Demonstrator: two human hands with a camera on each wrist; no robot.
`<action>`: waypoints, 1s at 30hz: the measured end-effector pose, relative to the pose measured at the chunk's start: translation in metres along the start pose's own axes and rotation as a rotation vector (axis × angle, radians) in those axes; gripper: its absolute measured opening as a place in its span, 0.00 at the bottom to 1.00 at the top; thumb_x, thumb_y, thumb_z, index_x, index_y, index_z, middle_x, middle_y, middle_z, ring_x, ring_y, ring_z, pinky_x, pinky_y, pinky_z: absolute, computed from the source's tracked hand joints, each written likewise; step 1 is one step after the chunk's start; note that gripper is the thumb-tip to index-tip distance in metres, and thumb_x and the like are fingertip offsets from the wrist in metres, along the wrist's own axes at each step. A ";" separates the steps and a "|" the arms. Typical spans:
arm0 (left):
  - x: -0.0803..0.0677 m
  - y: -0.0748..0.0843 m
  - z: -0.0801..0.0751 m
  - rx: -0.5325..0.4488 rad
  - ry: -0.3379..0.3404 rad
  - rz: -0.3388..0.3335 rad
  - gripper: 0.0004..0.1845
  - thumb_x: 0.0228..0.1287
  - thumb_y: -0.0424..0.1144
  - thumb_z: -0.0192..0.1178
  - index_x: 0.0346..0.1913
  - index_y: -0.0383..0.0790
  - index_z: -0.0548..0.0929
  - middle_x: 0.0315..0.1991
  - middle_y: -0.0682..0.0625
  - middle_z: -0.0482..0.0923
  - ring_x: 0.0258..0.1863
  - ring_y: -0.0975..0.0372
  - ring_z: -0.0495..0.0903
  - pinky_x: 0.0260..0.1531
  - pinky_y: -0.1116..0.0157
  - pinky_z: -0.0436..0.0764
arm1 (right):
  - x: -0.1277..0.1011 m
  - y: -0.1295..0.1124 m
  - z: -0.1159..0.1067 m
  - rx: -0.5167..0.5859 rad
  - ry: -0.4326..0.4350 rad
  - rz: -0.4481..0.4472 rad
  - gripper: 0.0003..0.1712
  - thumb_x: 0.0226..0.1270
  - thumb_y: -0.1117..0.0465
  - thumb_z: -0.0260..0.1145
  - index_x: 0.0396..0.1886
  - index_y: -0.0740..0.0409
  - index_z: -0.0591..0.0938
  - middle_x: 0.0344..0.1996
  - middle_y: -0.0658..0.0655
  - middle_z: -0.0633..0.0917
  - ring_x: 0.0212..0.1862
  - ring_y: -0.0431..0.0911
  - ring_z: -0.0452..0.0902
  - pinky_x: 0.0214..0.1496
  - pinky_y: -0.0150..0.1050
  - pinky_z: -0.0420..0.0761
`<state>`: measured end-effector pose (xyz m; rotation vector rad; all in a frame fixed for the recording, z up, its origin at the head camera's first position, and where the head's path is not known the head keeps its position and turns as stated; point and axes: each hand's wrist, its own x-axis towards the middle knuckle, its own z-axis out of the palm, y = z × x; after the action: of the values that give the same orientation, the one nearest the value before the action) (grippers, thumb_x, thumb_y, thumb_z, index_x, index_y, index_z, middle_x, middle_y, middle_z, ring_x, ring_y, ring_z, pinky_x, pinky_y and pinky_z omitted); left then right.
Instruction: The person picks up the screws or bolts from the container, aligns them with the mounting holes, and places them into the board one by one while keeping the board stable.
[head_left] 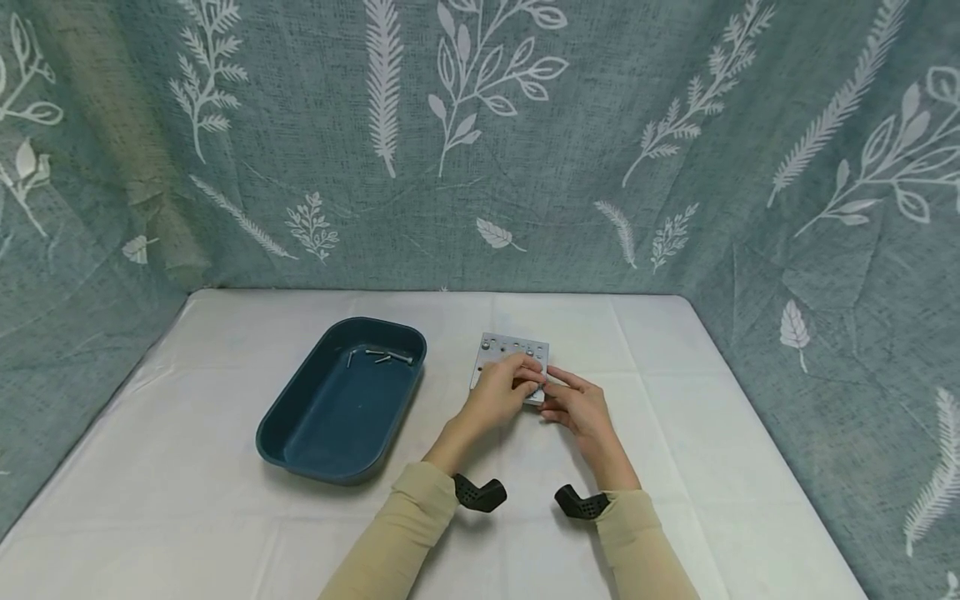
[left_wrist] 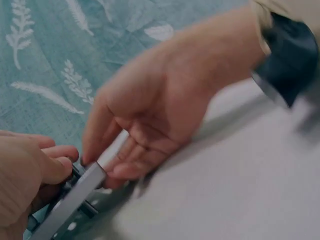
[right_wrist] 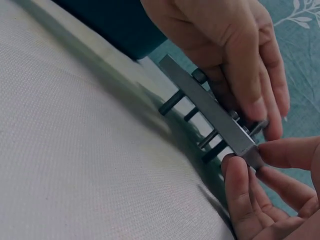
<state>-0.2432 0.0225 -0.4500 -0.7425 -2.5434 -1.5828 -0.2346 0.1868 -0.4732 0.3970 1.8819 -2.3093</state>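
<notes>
Wears a long left sleeve (head_left: 393, 533) of plain beige cloth, lightly creased around the cuff. Wears a matching right sleeve (head_left: 647, 546) to the right of the left sleeve. Carries a black wrist device (head_left: 480, 495) at the left sleeve's cuff, bent and angular, dotted with small holes. Carries a mirrored black device (head_left: 582, 503) farther right of the left sleeve. Has a bare left hand (head_left: 497, 390) beyond the left sleeve.
</notes>
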 end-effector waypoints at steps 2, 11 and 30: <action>0.000 0.000 0.001 0.014 -0.018 0.012 0.11 0.66 0.25 0.61 0.50 0.31 0.80 0.42 0.47 0.86 0.44 0.59 0.84 0.44 0.66 0.80 | 0.000 0.000 0.000 0.004 -0.004 0.001 0.25 0.64 0.72 0.66 0.62 0.63 0.79 0.29 0.60 0.85 0.25 0.44 0.81 0.28 0.35 0.83; -0.001 -0.001 0.007 0.080 0.015 0.013 0.11 0.64 0.22 0.62 0.47 0.32 0.81 0.39 0.49 0.86 0.42 0.59 0.84 0.43 0.67 0.80 | -0.001 0.000 0.000 -0.006 -0.021 0.002 0.26 0.64 0.70 0.67 0.63 0.62 0.78 0.28 0.58 0.86 0.26 0.44 0.81 0.29 0.35 0.83; -0.002 -0.001 0.007 0.073 0.037 -0.063 0.14 0.64 0.24 0.62 0.52 0.34 0.79 0.39 0.50 0.87 0.43 0.59 0.84 0.44 0.61 0.81 | -0.002 0.000 -0.001 -0.007 -0.015 -0.006 0.24 0.65 0.68 0.66 0.62 0.60 0.79 0.29 0.59 0.85 0.26 0.44 0.81 0.30 0.35 0.83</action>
<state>-0.2408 0.0277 -0.4552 -0.6259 -2.6073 -1.4972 -0.2325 0.1882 -0.4727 0.3727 1.8865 -2.3019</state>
